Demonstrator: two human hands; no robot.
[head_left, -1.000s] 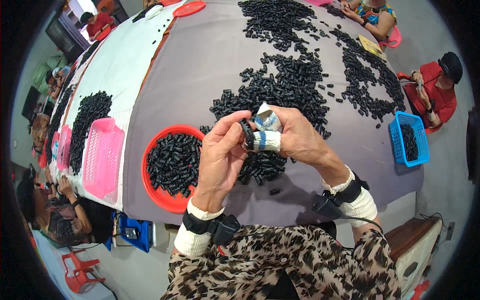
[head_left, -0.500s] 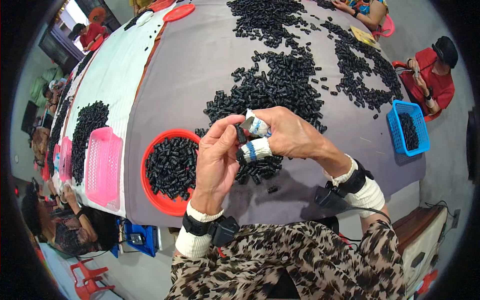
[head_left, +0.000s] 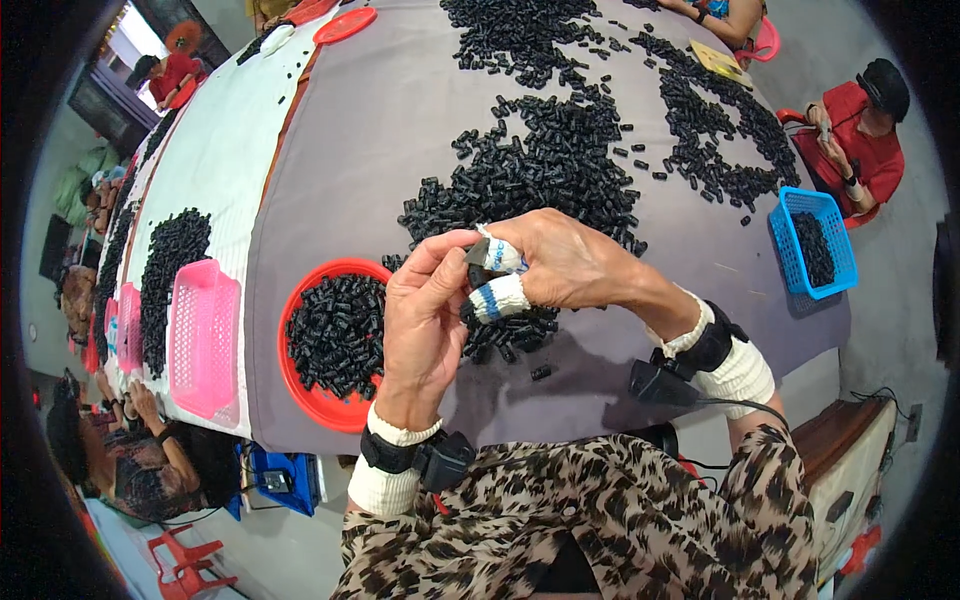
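Above the near part of the table, my left hand (head_left: 422, 315) pinches a small black cylindrical piece (head_left: 477, 277) between thumb and fingertips. My right hand (head_left: 575, 262) meets it there, its thumb and a finger wrapped in white-and-blue cloth tape (head_left: 498, 297). Between those wrapped digits sits a small flat grey blade (head_left: 477, 254), its edge against or very close to the black piece; actual contact is partly hidden by fingers. Beside my left hand stands a round red tray (head_left: 296, 375) holding many similar black pieces. A large heap of black pieces (head_left: 550, 165) lies beyond my hands.
A blue basket (head_left: 848, 255) with black pieces stands at the table's right edge, near a person in red (head_left: 870, 140). Pink baskets (head_left: 204, 385) and more black heaps (head_left: 175, 260) occupy the white-covered left side. Other people sit around the table.
My right hand's blade has shifted left and down, closer over the black piece. My left hand keeps its pinch, moving slightly left in view. The whole view has shifted a little.
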